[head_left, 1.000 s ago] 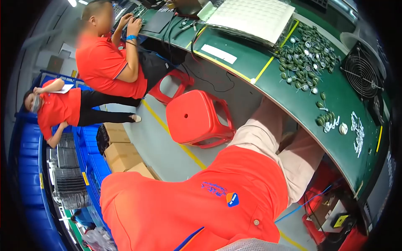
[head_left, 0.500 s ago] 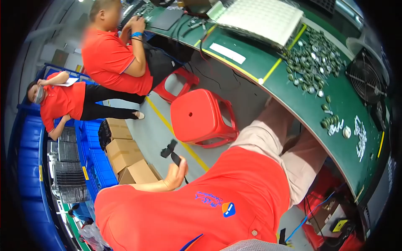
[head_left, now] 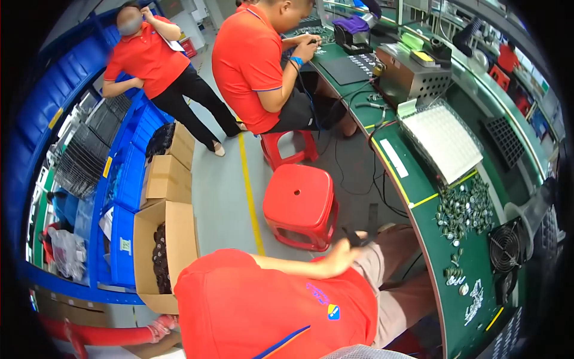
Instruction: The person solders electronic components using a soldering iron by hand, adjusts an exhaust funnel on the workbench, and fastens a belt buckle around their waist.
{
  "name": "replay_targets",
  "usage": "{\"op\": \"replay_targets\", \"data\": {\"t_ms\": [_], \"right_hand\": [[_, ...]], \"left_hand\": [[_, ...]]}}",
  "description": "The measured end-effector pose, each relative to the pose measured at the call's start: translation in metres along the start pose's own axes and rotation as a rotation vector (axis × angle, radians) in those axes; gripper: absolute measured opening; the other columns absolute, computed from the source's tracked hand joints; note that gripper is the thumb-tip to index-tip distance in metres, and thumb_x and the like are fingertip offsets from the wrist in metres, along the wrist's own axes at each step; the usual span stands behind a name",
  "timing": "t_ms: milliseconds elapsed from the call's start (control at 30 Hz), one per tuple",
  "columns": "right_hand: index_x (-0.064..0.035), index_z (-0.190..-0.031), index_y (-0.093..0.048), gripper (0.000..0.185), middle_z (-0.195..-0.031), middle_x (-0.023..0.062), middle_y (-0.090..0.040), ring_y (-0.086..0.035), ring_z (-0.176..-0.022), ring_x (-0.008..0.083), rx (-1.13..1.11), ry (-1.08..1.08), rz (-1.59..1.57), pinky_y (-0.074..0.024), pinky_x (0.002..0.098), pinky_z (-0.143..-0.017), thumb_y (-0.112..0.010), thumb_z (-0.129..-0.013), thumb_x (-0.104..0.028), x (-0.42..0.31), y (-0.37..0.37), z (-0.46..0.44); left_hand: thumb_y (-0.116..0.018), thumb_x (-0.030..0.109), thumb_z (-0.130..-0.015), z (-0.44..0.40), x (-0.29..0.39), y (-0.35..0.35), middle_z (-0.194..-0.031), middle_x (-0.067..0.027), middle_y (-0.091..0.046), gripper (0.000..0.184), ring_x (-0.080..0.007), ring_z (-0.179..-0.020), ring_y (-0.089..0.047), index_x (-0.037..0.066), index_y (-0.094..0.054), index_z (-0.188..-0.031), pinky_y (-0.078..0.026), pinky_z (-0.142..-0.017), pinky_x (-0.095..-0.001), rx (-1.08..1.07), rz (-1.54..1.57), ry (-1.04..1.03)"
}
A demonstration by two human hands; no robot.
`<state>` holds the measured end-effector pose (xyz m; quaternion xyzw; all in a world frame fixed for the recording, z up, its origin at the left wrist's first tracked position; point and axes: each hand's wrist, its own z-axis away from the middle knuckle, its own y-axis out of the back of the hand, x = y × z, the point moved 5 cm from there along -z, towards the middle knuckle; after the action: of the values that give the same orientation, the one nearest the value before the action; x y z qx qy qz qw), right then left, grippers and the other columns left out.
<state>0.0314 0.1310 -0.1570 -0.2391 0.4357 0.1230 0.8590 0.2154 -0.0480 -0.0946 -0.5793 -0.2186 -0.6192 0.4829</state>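
Observation:
My left hand is closed on a black strap, partly blurred by motion, just above my left thigh. The strap's end pokes out beyond the fingers. My left forearm crosses in front of my red shirt. My right hand is out of view. To the right of my legs runs the green workbench, with a heap of small round metal-and-green parts on it. Nearer lie a few loose parts and a pile of white pieces.
A red stool stands ahead on the floor, with another behind it. One co-worker sits at the bench; another person stands by blue bins. An open carton is at left. A black fan stands on the bench.
My left hand has moved with the black strap from over the floor to my thigh. My view has turned, bringing the open carton and more of the bench into sight.

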Motion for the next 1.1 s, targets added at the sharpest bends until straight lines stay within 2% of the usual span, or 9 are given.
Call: {"op": "replay_targets", "data": {"t_ms": [100,233,367,467,600,667,833,933,1100], "right_hand": [[-0.0131,-0.082,-0.051,0.032,-0.06,-0.0069,-0.038,-0.032,-0.05,0.0041,0.014,-0.058,-0.042,-0.0218,0.0209,-0.046,-0.046,-0.098,-0.04,0.005,0.015,0.018],[-0.0134,-0.082,-0.051,0.032,-0.059,-0.0071,-0.038,-0.032,-0.049,0.0042,0.021,-0.126,-0.103,-0.0216,0.0211,-0.046,-0.046,-0.098,-0.041,0.012,0.036,0.046],[-0.0137,-0.082,-0.05,0.032,-0.059,-0.0073,-0.037,-0.031,-0.049,0.0043,0.077,-0.166,-0.187,-0.0214,0.0212,-0.046,-0.046,-0.098,-0.042,0.012,0.065,0.11],[-0.014,-0.082,-0.05,0.033,-0.059,-0.0074,-0.037,-0.031,-0.048,0.0044,0.071,-0.151,-0.19,-0.0212,0.0213,-0.046,-0.045,-0.098,-0.042,-0.001,0.058,0.148],[-0.0126,-0.085,-0.048,0.035,-0.054,-0.0053,-0.028,-0.021,-0.044,0.0056,0.109,-0.042,-0.081,-0.0146,0.0238,-0.041,-0.043,-0.101,-0.043,-0.029,0.049,0.148],[-0.0121,-0.082,-0.044,0.036,-0.055,-0.006,-0.026,-0.019,-0.045,0.0045,0.103,-0.118,-0.116,-0.0121,0.0241,-0.042,-0.04,-0.102,-0.041,-0.042,0.041,0.152],[-0.0114,-0.081,-0.042,0.036,-0.056,-0.0061,-0.025,-0.018,-0.045,0.0037,0.12,-0.044,-0.061,-0.0114,0.024,-0.042,-0.041,-0.103,-0.041,-0.049,0.036,0.152],[-0.011,-0.081,-0.042,0.036,-0.056,-0.006,-0.025,-0.02,-0.045,0.0032,0.124,-0.073,-0.126,-0.0113,0.0238,-0.042,-0.041,-0.103,-0.04,-0.05,0.035,0.149],[-0.0109,-0.082,-0.043,0.035,-0.056,-0.0062,-0.026,-0.022,-0.045,0.0027,0.096,-0.015,-0.048,-0.0114,0.0233,-0.042,-0.044,-0.102,-0.039,-0.048,0.039,0.149]], "left_hand": [[-0.055,0.035,-0.095,0.0,0.009,-0.019,-0.07,-0.0055,-0.058,0.037,-0.0221,-0.067,-0.061,0.003,-0.057,-0.114,-0.045,-0.06,-0.036,0.016,-0.427,-0.63],[-0.061,0.042,-0.089,0.011,0.036,-0.044,-0.087,-0.0172,-0.065,0.049,-0.0342,-0.088,-0.064,0.0,-0.054,-0.115,-0.048,-0.076,-0.0408,-0.32,-0.859,-0.039],[-0.056,0.055,-0.089,0.009,0.007,-0.07,-0.088,-0.0145,-0.061,0.057,-0.024,-0.086,-0.059,0.001,-0.057,-0.108,-0.046,-0.077,-0.0374,-0.701,-0.549,0.072],[-0.052,0.049,-0.092,0.02,-0.007,-0.07,-0.094,-0.004,-0.057,0.046,-0.013,-0.076,-0.049,0.006,-0.061,-0.104,-0.042,-0.069,-0.0294,-0.737,-0.374,0.614],[-0.052,0.047,-0.093,0.028,0.004,-0.078,-0.095,0.0011,-0.053,0.042,-0.0066,-0.07,-0.042,0.007,-0.062,-0.103,-0.038,-0.064,-0.0234,-0.699,-0.386,0.781],[-0.055,0.041,-0.094,0.029,0.023,-0.088,-0.09,0.0031,-0.053,0.035,-0.0057,-0.068,-0.043,0.009,-0.062,-0.102,-0.036,-0.061,-0.0224,-0.879,-0.523,0.53],[-0.053,0.027,-0.096,0.019,0.004,-0.066,-0.082,0.0035,-0.046,0.023,-0.0102,-0.067,-0.04,0.005,-0.059,-0.097,-0.035,-0.06,-0.0232,-0.688,-0.354,0.64],[-0.059,0.01,-0.09,0.015,0.011,-0.084,-0.078,-0.0001,-0.054,0.018,-0.0124,-0.069,-0.054,0.006,-0.061,-0.108,-0.043,-0.059,-0.0278,-0.836,-0.901,0.038],[-0.059,-0.004,-0.079,0.021,0.019,-0.103,-0.083,-0.0065,-0.061,0.037,-0.0235,-0.073,-0.063,0.008,-0.061,-0.114,-0.049,-0.064,-0.0344,-0.829,-0.936,-0.514]]}}
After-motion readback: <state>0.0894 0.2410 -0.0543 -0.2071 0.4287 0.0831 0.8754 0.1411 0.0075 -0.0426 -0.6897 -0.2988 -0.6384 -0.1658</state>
